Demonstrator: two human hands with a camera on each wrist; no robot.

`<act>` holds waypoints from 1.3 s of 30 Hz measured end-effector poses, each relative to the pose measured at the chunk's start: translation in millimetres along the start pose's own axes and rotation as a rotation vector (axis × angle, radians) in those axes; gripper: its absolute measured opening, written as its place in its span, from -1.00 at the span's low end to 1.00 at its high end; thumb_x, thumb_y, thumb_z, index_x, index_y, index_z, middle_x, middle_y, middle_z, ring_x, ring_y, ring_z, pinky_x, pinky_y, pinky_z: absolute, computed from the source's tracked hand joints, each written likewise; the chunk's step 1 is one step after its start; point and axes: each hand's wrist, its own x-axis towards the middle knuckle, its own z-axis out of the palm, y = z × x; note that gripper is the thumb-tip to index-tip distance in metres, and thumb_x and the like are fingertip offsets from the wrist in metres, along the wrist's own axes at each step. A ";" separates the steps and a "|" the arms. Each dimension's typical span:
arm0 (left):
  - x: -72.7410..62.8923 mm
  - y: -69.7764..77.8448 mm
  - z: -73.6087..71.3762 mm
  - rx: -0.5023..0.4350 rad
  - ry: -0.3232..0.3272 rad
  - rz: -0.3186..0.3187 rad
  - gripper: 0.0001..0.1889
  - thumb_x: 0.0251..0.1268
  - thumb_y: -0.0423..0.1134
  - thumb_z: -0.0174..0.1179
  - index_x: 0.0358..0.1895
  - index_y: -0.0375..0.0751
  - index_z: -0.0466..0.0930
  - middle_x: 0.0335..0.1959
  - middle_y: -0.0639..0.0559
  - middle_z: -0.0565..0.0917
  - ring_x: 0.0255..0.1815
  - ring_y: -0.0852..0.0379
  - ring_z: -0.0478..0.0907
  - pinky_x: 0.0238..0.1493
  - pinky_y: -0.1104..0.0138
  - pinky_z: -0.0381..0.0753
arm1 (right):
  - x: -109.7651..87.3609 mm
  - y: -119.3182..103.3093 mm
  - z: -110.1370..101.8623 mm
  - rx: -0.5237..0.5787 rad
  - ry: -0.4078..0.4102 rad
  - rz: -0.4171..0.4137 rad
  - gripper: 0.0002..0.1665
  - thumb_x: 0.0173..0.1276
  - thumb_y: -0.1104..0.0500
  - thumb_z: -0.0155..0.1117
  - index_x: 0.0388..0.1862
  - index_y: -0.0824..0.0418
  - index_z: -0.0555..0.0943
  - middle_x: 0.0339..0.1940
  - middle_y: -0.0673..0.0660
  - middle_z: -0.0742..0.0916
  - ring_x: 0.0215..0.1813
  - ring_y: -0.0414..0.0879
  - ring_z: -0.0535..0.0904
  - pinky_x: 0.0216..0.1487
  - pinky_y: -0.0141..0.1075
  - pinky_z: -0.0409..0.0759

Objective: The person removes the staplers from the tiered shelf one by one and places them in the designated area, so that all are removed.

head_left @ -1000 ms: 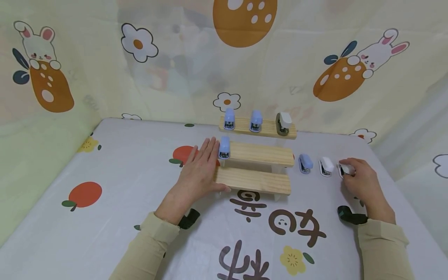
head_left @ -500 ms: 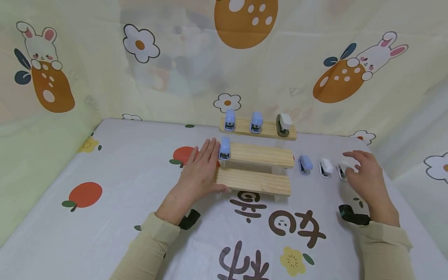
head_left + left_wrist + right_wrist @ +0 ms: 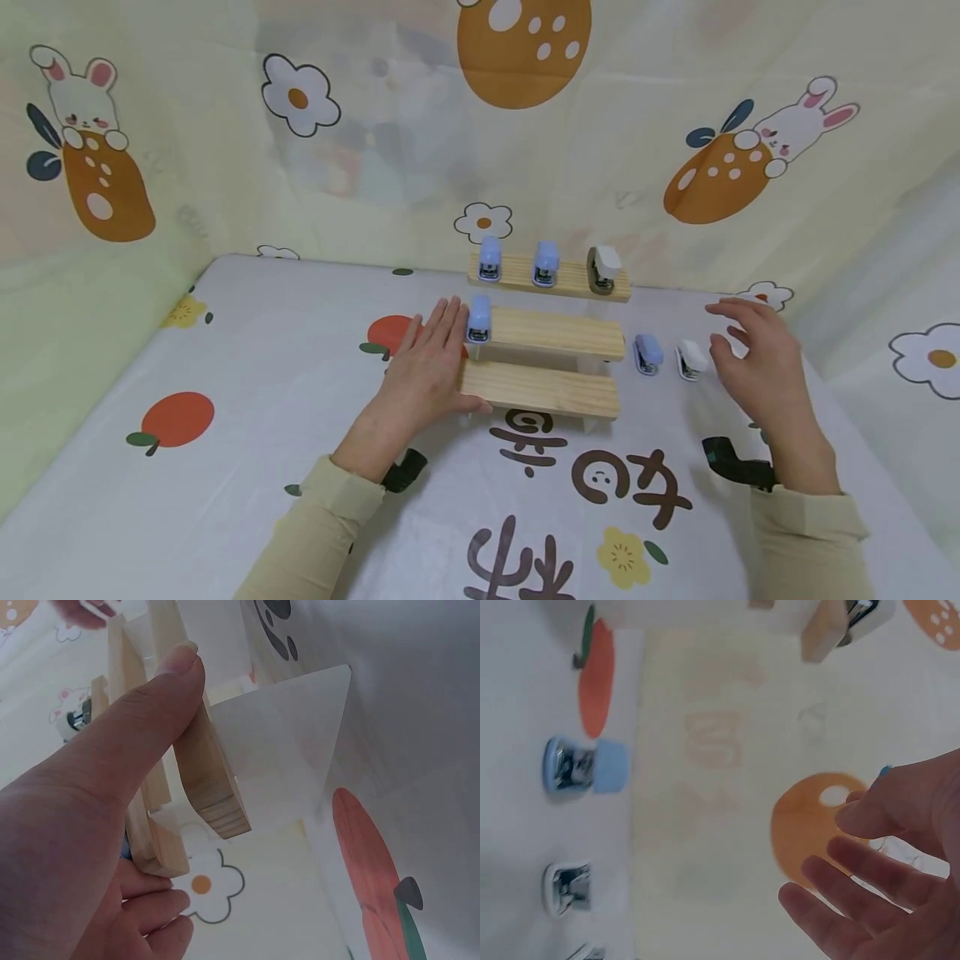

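A tiered wooden stand [image 3: 540, 390] with translucent supports is in the middle of the table. My left hand [image 3: 423, 371] rests against its left end, fingers straight; in the left wrist view the thumb [image 3: 142, 712] lies over the lowest board. Two blue mini staplers [image 3: 490, 258] and a white-topped one [image 3: 603, 268] stand on the top board, another blue stapler [image 3: 479, 319] on the middle board. Right of the stand are a blue stapler [image 3: 648, 354] and a white stapler [image 3: 689, 360]. My right hand [image 3: 765, 367], holding nothing, hovers beside them with fingers spread and slightly bent.
Part of a further stapler [image 3: 587, 952] shows at the bottom of the right wrist view; in the head view the right hand hides its place. A printed cloth [image 3: 247, 333] covers the table, and a patterned curtain [image 3: 405, 167] rises behind the stand.
My right hand has let go of the rightmost stapler, lifted off it and moved slightly away from me, its fingers spreading. The left hand has stayed against the stand.
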 end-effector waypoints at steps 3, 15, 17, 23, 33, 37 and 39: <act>0.6 -0.3 0.8 0.004 0.001 0.005 0.43 -0.24 0.42 0.46 0.60 -0.27 -0.18 0.65 -0.11 -0.12 0.67 -0.02 -0.20 0.64 0.02 -0.15 | -1.8 -12.8 -1.0 0.029 0.033 -0.056 -0.61 0.35 0.45 0.15 0.15 0.36 0.58 0.24 0.32 0.55 0.25 0.20 0.45 0.11 -0.86 0.23; -0.1 -0.2 -0.2 0.018 -0.002 0.001 0.43 -0.23 0.42 0.45 0.60 -0.26 -0.19 0.65 -0.10 -0.12 0.67 -0.01 -0.20 0.64 0.02 -0.14 | -4.9 -62.4 10.0 0.077 0.025 -0.260 -0.61 0.26 0.52 0.22 0.06 0.33 0.64 0.11 0.23 0.64 0.12 0.07 0.56 0.11 -0.85 0.28; -0.1 0.0 -0.1 0.017 -0.006 0.000 0.42 -0.22 0.42 0.45 0.60 -0.26 -0.19 0.65 -0.10 -0.13 0.67 -0.01 -0.21 0.65 0.02 -0.15 | -4.9 -68.6 13.2 0.086 0.014 -0.289 -0.60 0.23 0.55 0.22 0.04 0.34 0.64 0.10 0.22 0.65 0.11 0.05 0.57 0.12 -0.83 0.31; -0.2 0.0 -0.1 0.026 -0.010 0.000 0.42 -0.21 0.43 0.44 0.61 -0.26 -0.20 0.65 -0.10 -0.13 0.68 -0.01 -0.22 0.65 0.03 -0.16 | -4.8 -85.2 25.1 0.130 -0.015 -0.349 -0.59 0.20 0.57 0.24 0.02 0.33 0.65 0.07 0.19 0.66 0.11 0.01 0.58 0.13 -0.77 0.38; -0.5 -1.1 0.6 0.010 -0.003 -0.002 0.42 -0.22 0.41 0.45 0.61 -0.25 -0.19 0.66 -0.09 -0.14 0.68 -0.01 -0.22 0.65 0.02 -0.15 | -3.1 -105.2 44.5 0.201 -0.048 -0.400 -0.57 0.21 0.56 0.24 0.05 0.33 0.65 0.05 0.16 0.69 0.11 -0.02 0.60 0.13 -0.63 0.52; -0.3 -1.0 0.6 0.007 -0.002 0.001 0.42 -0.22 0.41 0.45 0.60 -0.26 -0.19 0.66 -0.09 -0.13 0.68 -0.01 -0.22 0.65 0.02 -0.15 | -2.2 -114.0 50.5 0.210 -0.064 -0.414 -0.56 0.22 0.54 0.26 0.09 0.34 0.63 0.08 0.18 0.68 0.10 0.00 0.61 0.12 -0.44 0.62; -0.4 -0.8 0.6 0.008 -0.002 0.002 0.42 -0.22 0.42 0.45 0.60 -0.25 -0.19 0.66 -0.09 -0.13 0.68 -0.01 -0.22 0.65 0.02 -0.15 | -1.6 -118.5 53.6 0.221 -0.075 -0.425 -0.56 0.23 0.53 0.25 0.11 0.35 0.62 0.08 0.20 0.67 0.10 0.02 0.61 0.11 -0.31 0.65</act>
